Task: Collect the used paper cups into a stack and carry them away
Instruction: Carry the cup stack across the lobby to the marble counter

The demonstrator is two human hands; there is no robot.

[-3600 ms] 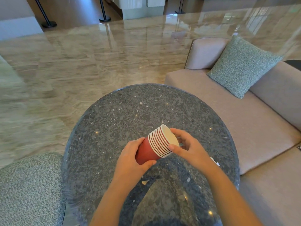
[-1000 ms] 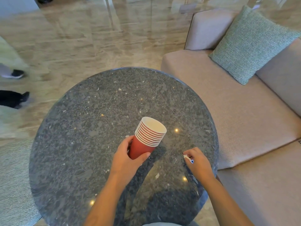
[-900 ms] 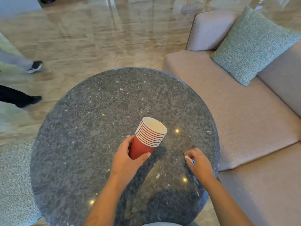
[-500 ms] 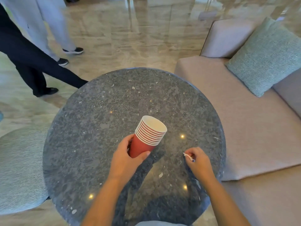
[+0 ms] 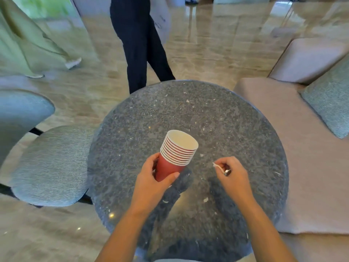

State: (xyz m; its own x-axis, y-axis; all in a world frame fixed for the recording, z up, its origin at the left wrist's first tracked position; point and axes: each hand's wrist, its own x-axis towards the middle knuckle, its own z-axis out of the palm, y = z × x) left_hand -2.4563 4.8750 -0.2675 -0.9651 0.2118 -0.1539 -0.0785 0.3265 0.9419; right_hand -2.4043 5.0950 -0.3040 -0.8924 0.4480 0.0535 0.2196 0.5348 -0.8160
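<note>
My left grip (image 5: 151,184) round the white-rimmed red paper cup stack (image 5: 175,154), right grip (image 5: 234,176) pinched on a thin white scrap (image 5: 217,166), over the round speckled stone worktop (image 5: 188,110).

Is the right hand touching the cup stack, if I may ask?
Apart: head view shows bare tabletop between the right hand and the cup stack.

One head-worn wide-angle view looks steeply down and forward, close over the round table (image 5: 217,114).
</note>
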